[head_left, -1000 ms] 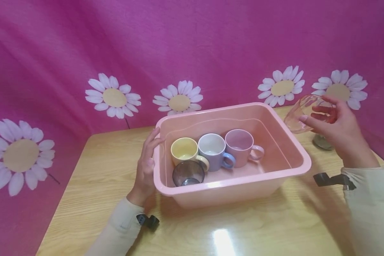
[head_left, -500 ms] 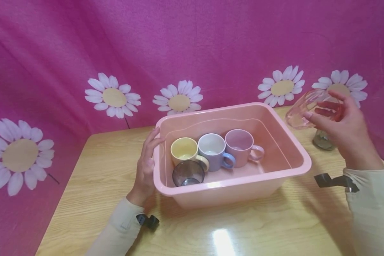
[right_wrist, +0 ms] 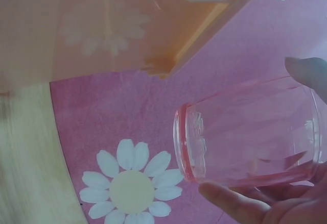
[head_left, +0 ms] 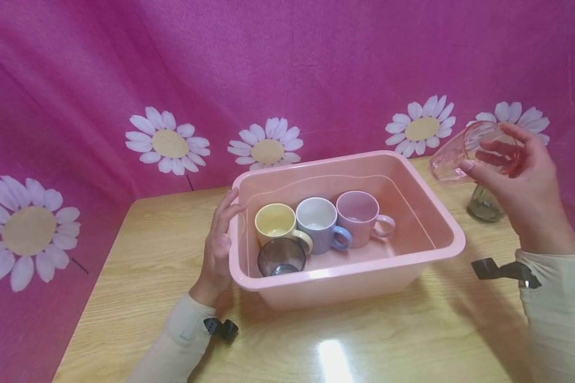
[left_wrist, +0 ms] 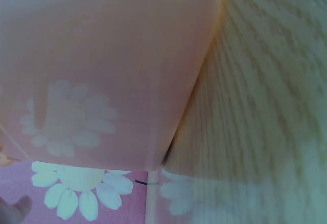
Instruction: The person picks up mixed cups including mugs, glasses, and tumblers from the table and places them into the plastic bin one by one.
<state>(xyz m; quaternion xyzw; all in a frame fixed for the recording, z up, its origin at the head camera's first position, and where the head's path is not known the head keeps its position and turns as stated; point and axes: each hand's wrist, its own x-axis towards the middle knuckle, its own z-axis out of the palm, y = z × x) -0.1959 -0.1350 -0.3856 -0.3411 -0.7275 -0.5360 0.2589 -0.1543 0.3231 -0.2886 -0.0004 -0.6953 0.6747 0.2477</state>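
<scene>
In the head view my right hand (head_left: 532, 186) grips a clear pink glass tumbler (head_left: 452, 157) in the air past the bin's right end. The tumbler is tilted, its thick base toward the left. Across the right wrist view the same tumbler (right_wrist: 245, 137) lies between thumb and fingers. My left hand (head_left: 214, 250) rests on the left rim of a pink plastic bin (head_left: 345, 290), fingers mostly straight. Inside the bin stand a yellow mug (head_left: 274, 221), a blue mug (head_left: 318, 236) and a purple mug (head_left: 356, 226). A smoky dark glass cup (head_left: 280, 255) is in front of the yellow one.
Behind and below my right hand, a greyish glass (head_left: 486, 205) stands on the wooden table (head_left: 139, 276), partly hidden. A magenta cloth (head_left: 316, 69) with white daisies hangs behind the table. The bin's wall (left_wrist: 102, 55) fills much of the left wrist view.
My right hand has lifted the pink tumbler up and to the right, away from the bin's rim, uncovering more of the greyish glass. My left hand and the bin's contents have stayed put.
</scene>
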